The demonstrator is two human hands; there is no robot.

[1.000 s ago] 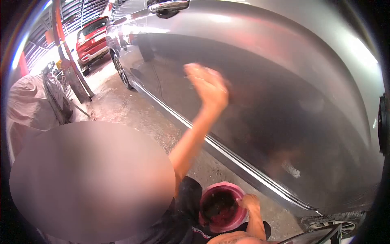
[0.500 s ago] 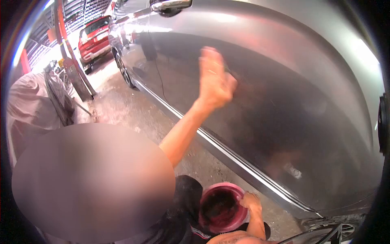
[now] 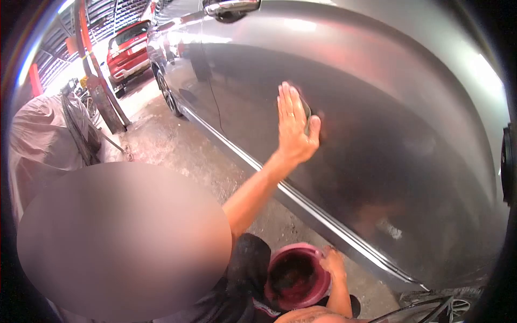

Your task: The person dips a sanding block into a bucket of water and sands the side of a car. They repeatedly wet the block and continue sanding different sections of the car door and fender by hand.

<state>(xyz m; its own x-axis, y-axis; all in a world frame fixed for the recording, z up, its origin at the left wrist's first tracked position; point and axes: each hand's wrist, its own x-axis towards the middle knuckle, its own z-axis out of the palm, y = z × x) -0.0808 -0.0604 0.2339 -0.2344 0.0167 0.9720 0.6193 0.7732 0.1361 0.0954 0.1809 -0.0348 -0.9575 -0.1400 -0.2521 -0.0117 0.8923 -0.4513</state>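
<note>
My left hand (image 3: 294,125) lies flat against the dark grey car door (image 3: 366,161), fingers together and pointing up, thumb out to the side. Between the palm and the panel shows the edge of a thin dark pad (image 3: 308,114); most of it is hidden under the hand. Low in the view, my right hand (image 3: 333,264) grips the rim of a pinkish-red bucket (image 3: 302,248). Dark liquid shows inside the bucket, which stands near my dark-clothed leg (image 3: 249,261).
A bright sill strip (image 3: 323,212) runs along the car's lower edge, and a door handle (image 3: 231,6) juts out above. Behind stand a red car (image 3: 128,53) and a post (image 3: 103,99). A covered object (image 3: 43,132) is at left. A large blurred patch hides the lower left.
My left hand has slid down and slightly right over the door, and its blur is gone. The right hand stays on the bucket's rim. The view has shifted slightly.
</note>
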